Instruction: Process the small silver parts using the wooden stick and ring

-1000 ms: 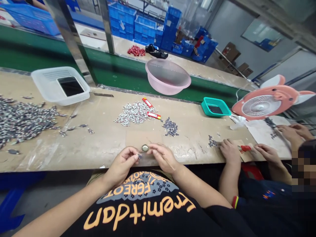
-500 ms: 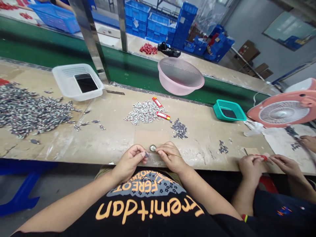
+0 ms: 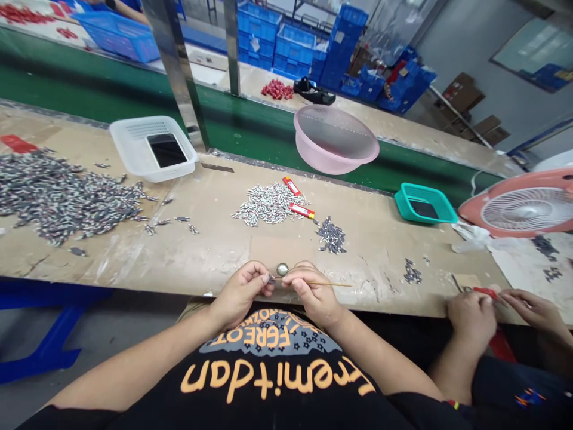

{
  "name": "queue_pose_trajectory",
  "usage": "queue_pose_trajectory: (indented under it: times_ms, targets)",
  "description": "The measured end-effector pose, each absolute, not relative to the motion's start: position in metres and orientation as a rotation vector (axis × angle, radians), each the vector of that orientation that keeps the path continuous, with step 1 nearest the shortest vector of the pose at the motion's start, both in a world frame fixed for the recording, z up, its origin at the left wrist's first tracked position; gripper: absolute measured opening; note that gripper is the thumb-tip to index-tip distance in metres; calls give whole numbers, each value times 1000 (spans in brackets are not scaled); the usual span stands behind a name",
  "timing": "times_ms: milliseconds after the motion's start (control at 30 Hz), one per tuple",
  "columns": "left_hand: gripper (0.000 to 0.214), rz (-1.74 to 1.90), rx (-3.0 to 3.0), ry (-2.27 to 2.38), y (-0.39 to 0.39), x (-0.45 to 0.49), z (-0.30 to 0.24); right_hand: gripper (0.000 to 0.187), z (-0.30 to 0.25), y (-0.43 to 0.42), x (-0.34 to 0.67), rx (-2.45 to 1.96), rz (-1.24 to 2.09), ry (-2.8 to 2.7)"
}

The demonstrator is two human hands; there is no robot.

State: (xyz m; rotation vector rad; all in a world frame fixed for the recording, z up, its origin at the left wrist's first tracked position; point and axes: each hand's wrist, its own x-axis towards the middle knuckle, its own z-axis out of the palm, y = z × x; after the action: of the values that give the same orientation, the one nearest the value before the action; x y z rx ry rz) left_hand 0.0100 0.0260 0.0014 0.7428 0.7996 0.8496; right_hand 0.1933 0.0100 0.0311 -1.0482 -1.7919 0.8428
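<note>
My left hand [image 3: 242, 292] sits at the table's front edge, pinching a tiny dark metal part [image 3: 271, 279] between thumb and finger. My right hand [image 3: 312, 294] is shut on a thin wooden stick [image 3: 329, 284] whose tip points right and whose other end reaches toward that part. Between my hands, just beyond them, lies a small round metal piece [image 3: 282, 269] with a silvery rim. Further off lie a large heap of dark metal parts [image 3: 67, 200], a pile of silvery-white parts [image 3: 268, 204] and a smaller dark pile [image 3: 331, 236].
Red-labelled packets [image 3: 301, 210] lie by the pale pile, and a metal ruler [image 3: 217, 168] near the back edge. A white plastic tray [image 3: 134, 140], pink basket [image 3: 333, 140], teal basket [image 3: 425, 203] and fan [image 3: 526, 209] stand around. A co-worker's hands [image 3: 472, 316] work a red-handled tool at right.
The whole view has shifted, with the table contents sliding right in the frame. My hands stay close around the small part, with the stick now showing longer. The co-worker's hands have moved nearer the table's edge.
</note>
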Motion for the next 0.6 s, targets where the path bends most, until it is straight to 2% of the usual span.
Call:
queue_pose_trajectory:
  times_ms: [600]
  targets:
    - [13,868,674,768,27,9,-1,18,31,8,196,-1044,726,-1896]
